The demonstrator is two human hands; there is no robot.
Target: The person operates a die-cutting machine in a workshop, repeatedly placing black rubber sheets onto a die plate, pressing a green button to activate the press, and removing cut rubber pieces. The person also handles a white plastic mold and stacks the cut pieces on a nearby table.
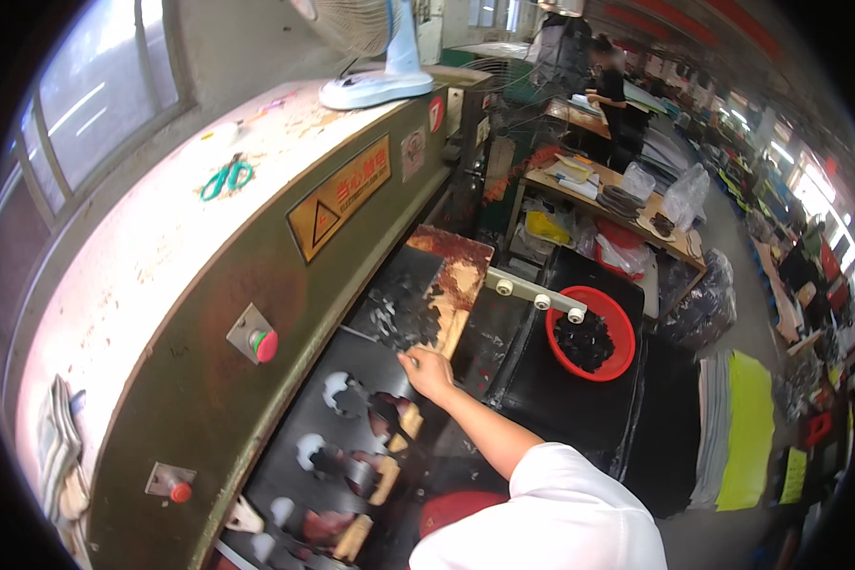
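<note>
My right hand (428,371), at the end of a bare forearm and white sleeve, is closed at the far right corner of a black sheet (366,353), its fingers pinching the edge. Rounded cut-outs run along this sheet, through which pale and reddish patches show. Short tan blocks (385,480) lie along its right side. Beyond my hand, a worn board (461,275) carries dark scraps (389,315). My left hand is out of view.
A green machine beam (199,380) with red buttons runs along the left; green-handled scissors (228,179) and a fan (375,81) rest on top. Right of the board, a red basin (622,356) holds black pieces. Stacked sheets (746,427) lie further right. Another person (610,90) stands far back.
</note>
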